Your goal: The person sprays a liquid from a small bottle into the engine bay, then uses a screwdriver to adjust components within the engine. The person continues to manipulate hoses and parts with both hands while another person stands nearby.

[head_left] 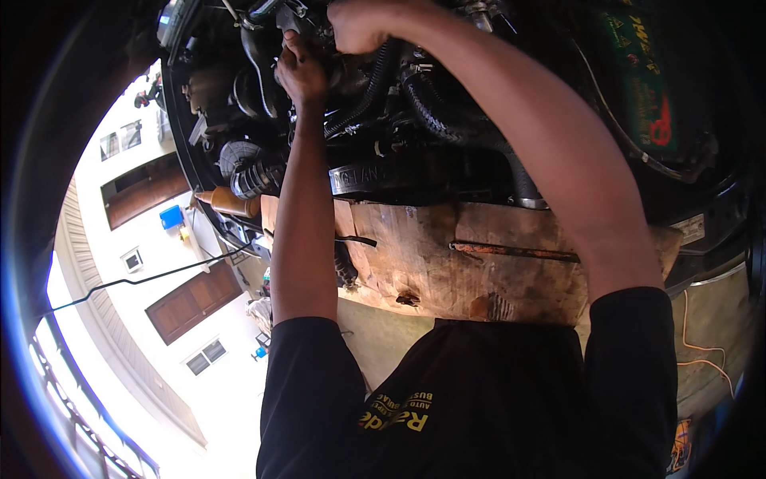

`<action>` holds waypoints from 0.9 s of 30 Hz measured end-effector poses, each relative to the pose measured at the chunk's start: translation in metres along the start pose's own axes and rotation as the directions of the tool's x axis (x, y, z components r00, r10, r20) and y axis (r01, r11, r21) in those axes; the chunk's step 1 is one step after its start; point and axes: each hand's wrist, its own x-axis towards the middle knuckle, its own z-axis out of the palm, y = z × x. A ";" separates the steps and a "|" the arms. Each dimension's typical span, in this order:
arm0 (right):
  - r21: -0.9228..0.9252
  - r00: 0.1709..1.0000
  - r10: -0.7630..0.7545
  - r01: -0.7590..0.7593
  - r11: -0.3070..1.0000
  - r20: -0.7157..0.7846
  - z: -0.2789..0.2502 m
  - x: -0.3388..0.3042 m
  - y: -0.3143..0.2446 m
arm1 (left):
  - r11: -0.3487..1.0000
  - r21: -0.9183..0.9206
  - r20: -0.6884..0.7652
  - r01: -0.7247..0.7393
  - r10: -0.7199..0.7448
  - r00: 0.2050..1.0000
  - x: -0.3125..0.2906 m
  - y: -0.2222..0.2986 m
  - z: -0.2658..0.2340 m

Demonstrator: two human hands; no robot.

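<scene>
Both my arms reach far into the engine bay of a car. My left hand is closed at the top, its thumb lying against a dark engine part; what its fingers hold is hidden. Just to the right, my right hand is curled into a fist at the upper edge, and its grip cannot be made out. Black ribbed tubing runs below the right hand. A thicker black hose passes under the right forearm.
Stained cardboard covers the car's front edge, with a rusty bar lying on it. A tan bottle rests beside a ribbed intake hose. A dark box with a green label sits at right. A thin black rod or cable crosses at left.
</scene>
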 end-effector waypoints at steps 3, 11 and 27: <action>0.095 0.999 0.043 -0.040 0.995 -0.026 0.013 0.005 0.005 | 0.998 0.027 -0.041 -0.058 0.059 0.997 -0.001 0.003 0.001; 0.022 0.998 -0.066 0.065 0.998 0.008 0.015 0.002 0.008 | 0.999 -0.035 -0.004 -0.027 0.027 1.000 0.014 -0.026 0.003; -0.064 0.975 -0.221 0.220 0.974 -0.020 0.016 -0.004 0.011 | 0.999 0.023 -0.038 -0.041 0.041 0.998 0.019 -0.048 0.025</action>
